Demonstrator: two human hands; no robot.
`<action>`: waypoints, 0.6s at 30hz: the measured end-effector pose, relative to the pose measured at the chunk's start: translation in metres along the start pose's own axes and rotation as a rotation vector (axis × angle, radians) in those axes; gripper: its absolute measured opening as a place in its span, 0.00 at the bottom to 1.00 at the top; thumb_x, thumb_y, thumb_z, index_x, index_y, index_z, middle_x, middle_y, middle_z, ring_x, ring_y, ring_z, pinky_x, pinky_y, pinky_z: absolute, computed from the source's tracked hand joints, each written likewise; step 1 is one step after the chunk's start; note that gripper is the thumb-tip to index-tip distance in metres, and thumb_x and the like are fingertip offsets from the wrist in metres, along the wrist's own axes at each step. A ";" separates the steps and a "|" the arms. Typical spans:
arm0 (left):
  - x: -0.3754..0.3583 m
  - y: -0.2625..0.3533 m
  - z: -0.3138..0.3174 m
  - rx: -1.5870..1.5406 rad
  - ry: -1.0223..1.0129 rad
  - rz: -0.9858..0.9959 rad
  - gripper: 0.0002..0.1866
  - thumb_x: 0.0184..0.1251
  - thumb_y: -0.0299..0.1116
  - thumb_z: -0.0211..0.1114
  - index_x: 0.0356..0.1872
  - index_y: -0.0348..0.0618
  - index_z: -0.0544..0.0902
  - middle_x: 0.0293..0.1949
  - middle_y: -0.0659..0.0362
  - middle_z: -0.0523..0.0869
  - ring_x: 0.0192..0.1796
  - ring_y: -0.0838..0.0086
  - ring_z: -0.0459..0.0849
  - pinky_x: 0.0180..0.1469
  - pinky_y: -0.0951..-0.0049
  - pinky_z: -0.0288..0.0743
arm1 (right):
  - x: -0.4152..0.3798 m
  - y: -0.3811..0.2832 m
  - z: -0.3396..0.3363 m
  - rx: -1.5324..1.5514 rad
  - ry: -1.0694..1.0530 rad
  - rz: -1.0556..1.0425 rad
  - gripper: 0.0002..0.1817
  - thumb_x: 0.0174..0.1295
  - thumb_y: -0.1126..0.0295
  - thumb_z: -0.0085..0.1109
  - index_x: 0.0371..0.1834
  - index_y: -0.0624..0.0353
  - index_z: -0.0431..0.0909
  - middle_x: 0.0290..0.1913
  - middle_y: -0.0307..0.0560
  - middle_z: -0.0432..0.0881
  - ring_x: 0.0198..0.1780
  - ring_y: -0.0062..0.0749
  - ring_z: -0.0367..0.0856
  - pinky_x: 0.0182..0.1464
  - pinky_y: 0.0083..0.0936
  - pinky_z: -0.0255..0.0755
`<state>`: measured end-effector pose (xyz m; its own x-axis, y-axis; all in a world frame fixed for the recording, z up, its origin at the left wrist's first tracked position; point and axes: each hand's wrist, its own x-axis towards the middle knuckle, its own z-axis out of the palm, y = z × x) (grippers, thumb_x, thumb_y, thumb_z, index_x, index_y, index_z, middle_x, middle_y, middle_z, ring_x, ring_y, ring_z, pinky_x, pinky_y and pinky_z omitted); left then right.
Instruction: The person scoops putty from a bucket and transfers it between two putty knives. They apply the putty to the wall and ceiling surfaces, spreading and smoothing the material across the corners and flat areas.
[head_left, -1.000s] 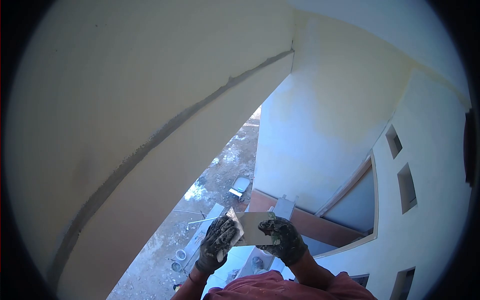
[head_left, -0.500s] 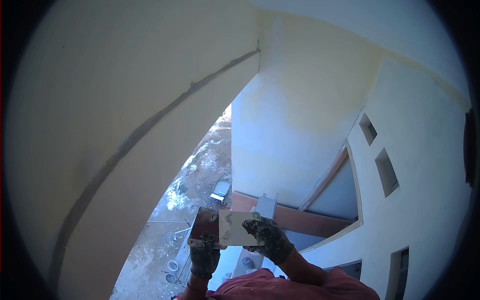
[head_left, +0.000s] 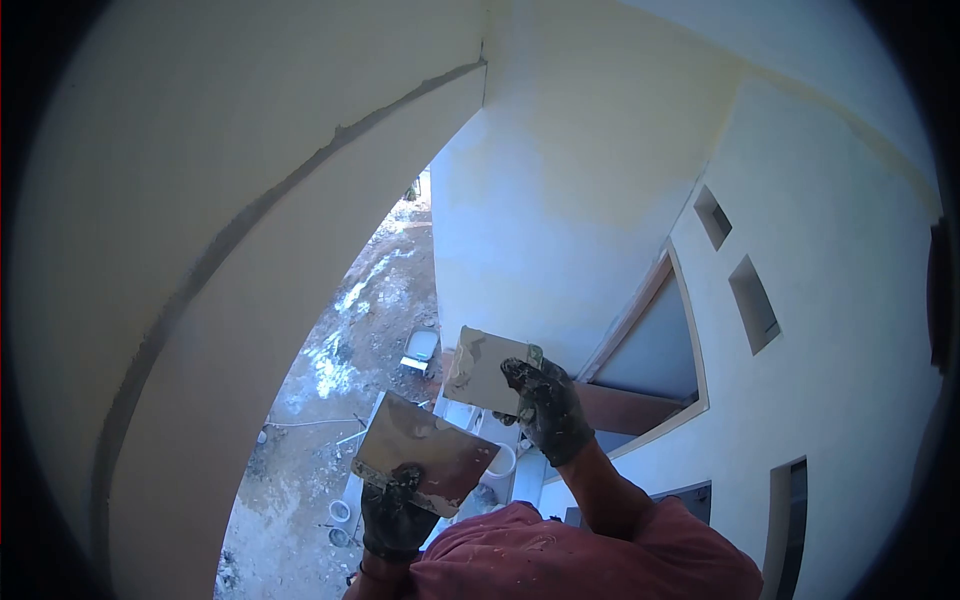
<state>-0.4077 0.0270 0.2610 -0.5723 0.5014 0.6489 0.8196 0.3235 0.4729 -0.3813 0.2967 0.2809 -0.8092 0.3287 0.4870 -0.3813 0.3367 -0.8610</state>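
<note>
My left hand (head_left: 392, 520), in a dark stained glove, grips a wide putty blade (head_left: 425, 438) by its near edge. The blade is tilted, with its flat face up and pale filler smeared along its edges. Higher and to the right, my gloved right hand (head_left: 553, 412) is closed on a second wide putty blade (head_left: 487, 365), which carries patches of wet-looking filler at its left end. The two blades are close together but apart. Both hands are in front of my red shirt (head_left: 560, 555).
A curved grey strip (head_left: 205, 268) runs along the pale wall at left. Far below lies rough ground (head_left: 330, 385) with a wheelbarrow-like container (head_left: 421, 346) and several buckets, including a white bucket (head_left: 502, 460). At right, a wall (head_left: 790, 230) has small recesses and a framed opening.
The blades have separated: the right hand has lifted its blade upward, while the left blade has turned and shows more of its face. The camera view has shifted slightly.
</note>
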 end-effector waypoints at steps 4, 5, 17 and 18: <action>0.004 0.006 0.006 -0.132 -0.018 -0.247 0.24 0.55 0.33 0.79 0.51 0.38 0.81 0.47 0.47 0.87 0.48 0.50 0.87 0.52 0.57 0.81 | -0.001 0.005 0.020 0.044 0.145 -0.183 0.17 0.63 0.79 0.66 0.56 0.63 0.81 0.53 0.54 0.84 0.53 0.49 0.85 0.54 0.38 0.83; 0.001 0.008 0.010 -0.152 0.033 -0.299 0.23 0.55 0.32 0.79 0.51 0.38 0.81 0.47 0.47 0.88 0.48 0.51 0.88 0.52 0.58 0.82 | -0.001 0.002 0.017 -0.312 0.148 -0.401 0.15 0.65 0.77 0.64 0.55 0.63 0.82 0.51 0.53 0.85 0.52 0.48 0.85 0.54 0.39 0.82; 0.005 -0.006 -0.001 -1.210 -0.036 -0.863 0.23 0.62 0.26 0.72 0.58 0.37 0.77 0.53 0.50 0.86 0.54 0.62 0.87 0.56 0.65 0.82 | -0.002 -0.038 0.012 -0.485 -0.283 -0.508 0.19 0.56 0.76 0.64 0.52 0.52 0.87 0.54 0.47 0.88 0.61 0.48 0.85 0.65 0.44 0.77; 0.009 -0.004 -0.004 -1.548 0.005 -0.936 0.24 0.67 0.24 0.66 0.64 0.36 0.72 0.56 0.52 0.84 0.56 0.65 0.86 0.58 0.66 0.83 | -0.002 -0.029 0.008 -0.482 -0.283 -0.495 0.19 0.56 0.76 0.64 0.52 0.52 0.87 0.54 0.47 0.88 0.61 0.48 0.85 0.65 0.44 0.77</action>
<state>-0.4161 0.0277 0.2673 -0.7827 0.6087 -0.1299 -0.5024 -0.4947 0.7091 -0.3722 0.2788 0.3034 -0.7031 -0.1798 0.6880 -0.5452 0.7575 -0.3591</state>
